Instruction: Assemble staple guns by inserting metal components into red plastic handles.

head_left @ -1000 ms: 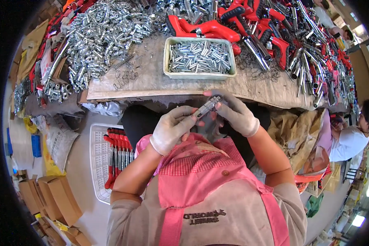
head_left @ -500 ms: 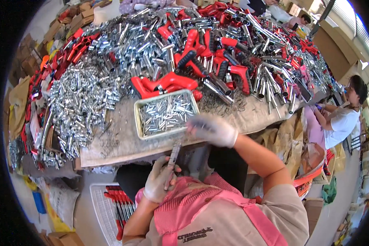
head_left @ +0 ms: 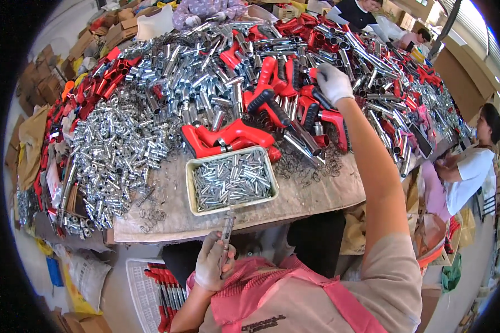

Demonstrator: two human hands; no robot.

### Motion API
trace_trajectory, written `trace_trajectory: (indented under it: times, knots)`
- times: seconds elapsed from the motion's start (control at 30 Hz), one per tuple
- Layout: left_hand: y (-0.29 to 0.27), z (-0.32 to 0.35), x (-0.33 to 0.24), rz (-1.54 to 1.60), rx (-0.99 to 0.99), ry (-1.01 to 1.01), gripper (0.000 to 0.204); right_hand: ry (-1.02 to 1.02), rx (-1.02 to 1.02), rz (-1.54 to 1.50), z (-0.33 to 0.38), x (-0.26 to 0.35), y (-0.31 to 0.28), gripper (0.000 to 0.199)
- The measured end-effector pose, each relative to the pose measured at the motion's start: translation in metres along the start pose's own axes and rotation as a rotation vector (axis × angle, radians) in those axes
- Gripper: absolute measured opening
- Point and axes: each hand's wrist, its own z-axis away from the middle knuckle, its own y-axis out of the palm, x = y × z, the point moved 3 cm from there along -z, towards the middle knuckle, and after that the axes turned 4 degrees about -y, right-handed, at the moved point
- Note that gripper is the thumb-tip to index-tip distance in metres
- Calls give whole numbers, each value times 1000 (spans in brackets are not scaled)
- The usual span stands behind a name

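Note:
My left hand [head_left: 210, 263], in a white glove, is closed around a slim metal tube [head_left: 228, 226], held upright in front of my chest below the table's edge. My right arm is stretched far across the table. Its white-gloved hand [head_left: 335, 84] is in the heap, with its fingers closed at a red plastic handle [head_left: 315, 73]. Around that hand lie more red handles with black grips [head_left: 268, 102] and chrome tubes [head_left: 303, 133]. A pale plastic tray [head_left: 190, 186] full of short metal pins stands near the table's front edge.
Small metal fittings [head_left: 119, 150] are heaped at the left, and loose springs [head_left: 150, 219] lie on the cloth-covered table [head_left: 172, 227]. Below, a white basket [head_left: 136, 283] holds red-handled tools. A co-worker [head_left: 472, 166] sits at the right; other people work at the far side.
My right hand has moved from beside the pin tray, away and to the right, to the red handles. My left hand still holds the tube.

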Motion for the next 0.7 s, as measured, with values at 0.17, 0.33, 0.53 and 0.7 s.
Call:
trace_trajectory:
  times: [0.17, 0.33, 0.53, 0.7]
  knots:
    - [10, -4, -1, -66, -1, -24, 18, -134, -189, 311, -38, -4, 50, 32]
    - [16, -3, -4, -235, 1, 105, 33, 107, 332, 312, -77, 9, 73, 44]
    - [14, 2, -5, -99, 92, 147, 44, 387, 30, 131, -93, -24, 47, 33]
    - [9, -3, -1, 45, 63, 85, 32, 140, -77, 69, -71, -46, 27, 33]
